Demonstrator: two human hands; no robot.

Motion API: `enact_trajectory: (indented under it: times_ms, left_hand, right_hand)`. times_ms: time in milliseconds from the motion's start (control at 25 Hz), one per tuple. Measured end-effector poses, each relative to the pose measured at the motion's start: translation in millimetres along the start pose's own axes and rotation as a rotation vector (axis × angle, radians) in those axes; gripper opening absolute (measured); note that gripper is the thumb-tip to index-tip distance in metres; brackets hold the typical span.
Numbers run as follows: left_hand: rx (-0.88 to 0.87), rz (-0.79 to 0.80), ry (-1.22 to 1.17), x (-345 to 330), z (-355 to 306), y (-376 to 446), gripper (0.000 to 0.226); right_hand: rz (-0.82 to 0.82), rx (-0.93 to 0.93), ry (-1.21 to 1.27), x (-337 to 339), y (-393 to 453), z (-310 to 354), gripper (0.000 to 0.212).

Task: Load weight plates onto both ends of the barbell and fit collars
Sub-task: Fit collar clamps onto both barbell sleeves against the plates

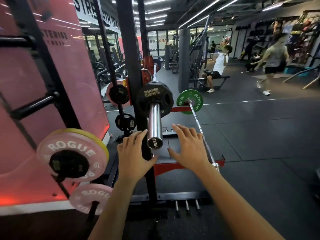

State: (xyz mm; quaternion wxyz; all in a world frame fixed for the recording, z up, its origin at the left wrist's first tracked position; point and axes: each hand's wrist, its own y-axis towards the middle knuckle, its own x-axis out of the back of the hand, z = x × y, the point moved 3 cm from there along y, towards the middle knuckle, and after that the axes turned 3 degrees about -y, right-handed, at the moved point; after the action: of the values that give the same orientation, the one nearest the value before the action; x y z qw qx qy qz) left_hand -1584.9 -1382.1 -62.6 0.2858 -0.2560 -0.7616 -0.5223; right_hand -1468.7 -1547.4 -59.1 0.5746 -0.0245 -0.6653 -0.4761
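I note both my left hand [134,157] and right hand [188,149] empty, fingers spread wide beside the barbell sleeve [154,125]; black Hammer Strength plate [152,96] seated, collar should follow snug

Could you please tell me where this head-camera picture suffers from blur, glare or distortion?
Head view: wide-angle lens bows the black rack uprights; the walking person in a grey top is motion-blurred; ceiling strip lights glare; the chrome barbell sleeve and both hands are sharp.

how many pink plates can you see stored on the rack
3. A large pink plate low on the left, a smaller one below it, and a third farther back beside the black upright. More may be hidden.
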Motion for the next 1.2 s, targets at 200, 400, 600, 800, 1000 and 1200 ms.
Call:
enact_trajectory:
  times_ms: [200,400,600,800,1000,1200]
  left_hand:
    - [-0.022,-0.037,-0.003,43.1,-15.6,-41.6,0.081]
    - [-0.024,-0.04,-0.018,78.0,-25.9,-73.6,0.077]
    - [-0.017,-0.011,-0.069,108.5,-26.5,-122.1,0.073]
    - [-0.066,0.048,-0.177,109.8,-58.5,-164.6,0.071]
    - [-0.177,0.131,-0.325,91.9,-143.2,-169.9,0.07]
    - [-0.33,0.195,-0.447,58.0,-259.8,-176.1,0.074]
  right_hand:
    - [-0.038,-0.025,0.007,32.8,-41.2,22.8,0.081]
    - [-0.087,-0.059,0.038,72.3,-81.6,56.3,0.078]
    - [-0.09,-0.109,0.019,108.2,-139.9,94.3,0.074]
    - [-0.074,-0.225,-0.048,145.6,-201.3,94.2,0.068]
    - [-0.13,-0.425,-0.152,209.4,-255.4,37.9,0.067]
    - [-0.207,-0.586,-0.265,272.5,-316.7,-38.1,0.069]
